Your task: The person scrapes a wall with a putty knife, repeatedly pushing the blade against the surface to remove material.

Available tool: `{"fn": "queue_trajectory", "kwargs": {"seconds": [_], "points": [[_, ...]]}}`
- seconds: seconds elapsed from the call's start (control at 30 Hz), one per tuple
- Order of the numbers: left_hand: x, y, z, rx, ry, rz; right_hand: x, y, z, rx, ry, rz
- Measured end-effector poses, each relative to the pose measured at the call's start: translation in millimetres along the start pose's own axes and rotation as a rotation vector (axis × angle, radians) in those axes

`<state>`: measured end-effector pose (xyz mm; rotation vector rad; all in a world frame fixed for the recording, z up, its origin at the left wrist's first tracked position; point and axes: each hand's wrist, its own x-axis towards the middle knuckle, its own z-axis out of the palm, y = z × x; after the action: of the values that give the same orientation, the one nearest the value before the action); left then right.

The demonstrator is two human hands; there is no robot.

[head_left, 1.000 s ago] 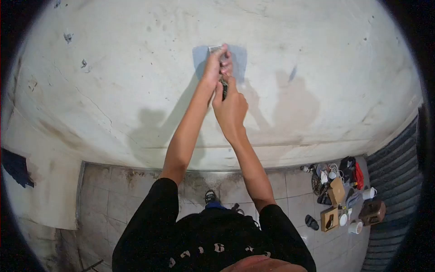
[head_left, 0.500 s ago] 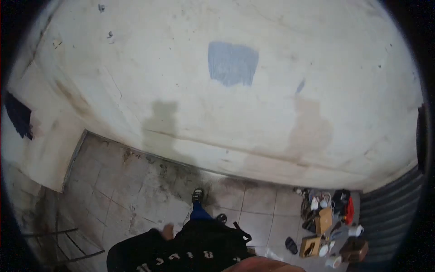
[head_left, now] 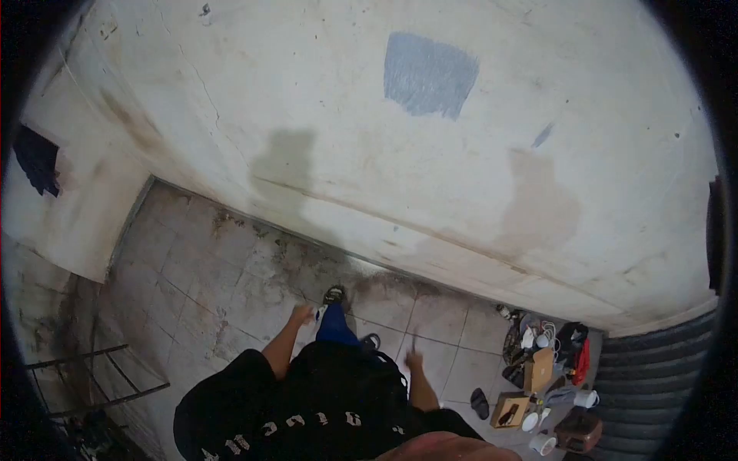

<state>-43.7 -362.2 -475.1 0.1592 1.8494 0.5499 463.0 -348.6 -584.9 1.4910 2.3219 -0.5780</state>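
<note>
My left hand (head_left: 303, 314) hangs low beside my blue trouser leg (head_left: 334, 324), near the knee in this view. Its fingers are small and smeared. On the other side, my right hand (head_left: 413, 359) is held out over the floor tiles, its fingers curled. A thin dark stick-like thing (head_left: 415, 340) points up out of it; what kind it is, I cannot tell. My black shirt (head_left: 307, 407) with white lettering fills the bottom middle. Ahead stands a whitish wall with a grey-blue painted patch (head_left: 430, 74) and a small streak (head_left: 543, 135) of the same colour.
At the right, a cardboard box (head_left: 510, 410), white cups (head_left: 543, 443), bags, a red cloth (head_left: 582, 361) and a brown case (head_left: 579, 432) crowd the floor beside a corrugated shutter (head_left: 657, 384). A dark sandal (head_left: 480, 403) lies nearby. A metal frame (head_left: 100, 380) stands at the left.
Both forearms have come into view below me, where only part of one hand showed before. My view has tilted down and turned, so the wall patch sits higher and further right.
</note>
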Motion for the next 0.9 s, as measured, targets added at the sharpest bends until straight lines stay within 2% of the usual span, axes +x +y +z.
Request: {"fn": "queue_trajectory", "kwargs": {"seconds": [0.07, 0.1, 0.13, 0.17, 0.2, 0.27, 0.33, 0.43, 0.5, 0.57, 0.67, 0.77, 0.9], "points": [[-28, 68, 21, 0.032, -0.115, 0.157, 105, -50, -115, 0.621, 0.263, 0.205], [-40, 96, 33, -0.006, -0.151, 0.249, 169, -51, -137, 0.313, 0.171, 0.000], [-61, 117, 43, -0.061, -0.221, 0.240, 179, -94, -206, 0.606, 0.508, 0.149], [-56, 123, 55, -0.068, -0.248, 0.226, 192, -123, -279, 0.835, 0.303, 0.232], [-41, 131, 66, -0.073, -0.272, 0.223, 218, -146, -306, 1.108, 0.397, 0.215], [-34, 155, 77, -0.136, -0.339, 0.225, 200, -207, -397, 1.482, 0.401, 0.108], [-64, 188, 73, -0.265, -0.422, 0.240, 195, -247, -428, 1.415, 0.471, 0.024], [-59, 237, 39, -0.537, -0.653, 0.251, 143, -289, -466, 1.570, 0.265, -0.099], [-49, 275, 24, -0.756, -0.695, 0.414, 125, -304, -468, 1.543, 0.185, -0.087], [-103, 332, 3, -0.861, -0.750, 0.488, 123, -312, -473, 1.543, 0.151, -0.076], [-154, 398, -5, -0.706, -0.788, 0.726, 130, -321, -496, 1.623, 0.191, -0.098], [-184, 450, -7, -0.565, -0.831, 0.738, 126, -331, -535, 1.678, 0.340, -0.090], [-237, 502, -3, -0.519, -0.881, 0.879, 116, -335, -577, 1.711, 0.559, -0.152]]}}
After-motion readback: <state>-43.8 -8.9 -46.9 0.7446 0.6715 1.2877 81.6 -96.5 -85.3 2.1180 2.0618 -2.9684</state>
